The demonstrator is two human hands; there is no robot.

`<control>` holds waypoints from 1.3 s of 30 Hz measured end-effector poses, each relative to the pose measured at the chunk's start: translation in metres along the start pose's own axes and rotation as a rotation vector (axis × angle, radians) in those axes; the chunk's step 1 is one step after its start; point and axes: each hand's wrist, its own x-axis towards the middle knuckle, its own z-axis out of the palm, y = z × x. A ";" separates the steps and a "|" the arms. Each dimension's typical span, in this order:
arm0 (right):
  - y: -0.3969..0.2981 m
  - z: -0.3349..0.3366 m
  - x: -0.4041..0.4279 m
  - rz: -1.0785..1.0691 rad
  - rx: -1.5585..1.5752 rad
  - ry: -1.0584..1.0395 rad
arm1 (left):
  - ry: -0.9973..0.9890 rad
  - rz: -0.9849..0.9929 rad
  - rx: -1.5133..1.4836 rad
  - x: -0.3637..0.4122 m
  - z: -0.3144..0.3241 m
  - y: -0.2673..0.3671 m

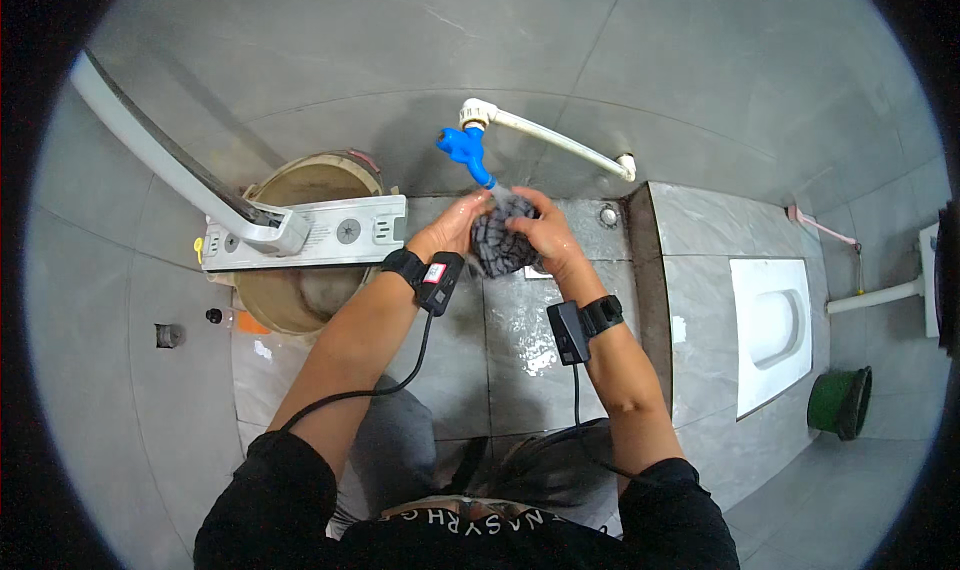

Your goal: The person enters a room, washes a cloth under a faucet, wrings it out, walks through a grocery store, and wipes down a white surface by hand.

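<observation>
Water runs from a blue plastic tap onto a bunched grey-and-black checked cloth. The cloth is between my two hands, just under the spout. My left hand holds its left side, with the fingertips close to the spout. On the other side my right hand grips the cloth, thumb laid over its top. Both hands are wet. A white pipe on the wall feeds the tap.
A flat white mop head lies across a large beige bucket at the left. A raised tiled step with a squat toilet is at the right, beside a green bin. A floor drain sits near the wall.
</observation>
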 end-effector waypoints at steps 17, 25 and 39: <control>0.073 -0.004 0.017 0.267 0.773 -0.235 | 0.161 0.180 -0.073 0.001 0.002 0.006; 0.074 0.010 -0.002 0.487 1.025 -0.160 | 0.085 -0.049 -0.282 0.007 -0.007 -0.019; 0.055 -0.032 0.048 0.405 0.910 -0.196 | 0.685 0.934 1.253 0.030 0.066 -0.038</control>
